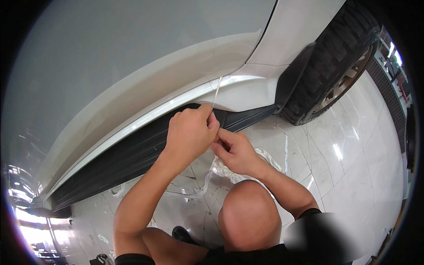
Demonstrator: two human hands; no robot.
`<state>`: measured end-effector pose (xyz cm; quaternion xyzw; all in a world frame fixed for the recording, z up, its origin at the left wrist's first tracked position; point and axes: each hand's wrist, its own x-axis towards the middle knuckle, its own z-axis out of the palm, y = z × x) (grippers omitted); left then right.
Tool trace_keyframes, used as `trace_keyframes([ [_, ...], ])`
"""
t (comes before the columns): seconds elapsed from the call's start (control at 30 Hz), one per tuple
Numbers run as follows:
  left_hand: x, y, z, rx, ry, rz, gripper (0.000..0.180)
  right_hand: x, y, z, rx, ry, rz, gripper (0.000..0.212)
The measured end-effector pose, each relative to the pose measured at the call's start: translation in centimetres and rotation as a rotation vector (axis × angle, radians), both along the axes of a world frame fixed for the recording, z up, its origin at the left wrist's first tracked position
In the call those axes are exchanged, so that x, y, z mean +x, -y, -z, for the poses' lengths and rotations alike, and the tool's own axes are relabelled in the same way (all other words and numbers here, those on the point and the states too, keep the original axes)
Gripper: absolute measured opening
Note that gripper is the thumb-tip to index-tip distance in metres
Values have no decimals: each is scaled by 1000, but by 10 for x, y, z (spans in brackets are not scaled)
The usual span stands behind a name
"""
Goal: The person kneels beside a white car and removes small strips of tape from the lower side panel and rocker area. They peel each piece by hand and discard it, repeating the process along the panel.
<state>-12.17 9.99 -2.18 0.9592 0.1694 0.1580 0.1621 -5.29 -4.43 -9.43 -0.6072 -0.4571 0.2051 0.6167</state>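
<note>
A thin whitish strip point(216, 93) runs tautly from the lower edge of the car's white side panel point(247, 90) down to my left hand point(190, 132). My left thumb and forefinger are pinched around it. Close beside and slightly lower, my right hand point(237, 152) has its fingers curled and pressed together near the left fingertips. What the right fingers hold is hidden. Below that hand, crumpled translucent film or tape point(225, 171) trails down to the floor. Both hands are over the black running board point(132, 154).
A large black tire point(331, 66) with a dark mud flap point(295, 75) stands at the right. The grey car door point(132, 35) fills the upper left. Loose film scraps point(102, 238) lie on the glossy tiled floor point(353, 168). My bent knee point(251, 212) rises below my hands.
</note>
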Motion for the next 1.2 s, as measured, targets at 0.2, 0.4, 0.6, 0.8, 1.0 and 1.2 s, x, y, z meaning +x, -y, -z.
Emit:
trace_keyframes([
  [0.2,-59,-16,43,-96,-123,66,17,-1,1,13,-244,218,-160,21],
  [0.4,-131,-24,31,-485,-206,41,10,22,-5,7,-455,-147,-355,25],
  [0.6,-165,-35,55,-929,-141,172,11,20,-8,-24,-428,-69,-404,33],
  [0.8,-181,-35,61,-375,-764,356,20,24,-12,-61,-94,-84,-38,10],
  [1.0,-180,-37,47,-390,-531,217,32,61,-4,-96,378,95,481,12],
  [1.2,-182,-35,53,-481,-578,272,34,97,-9,-123,616,337,653,14],
])
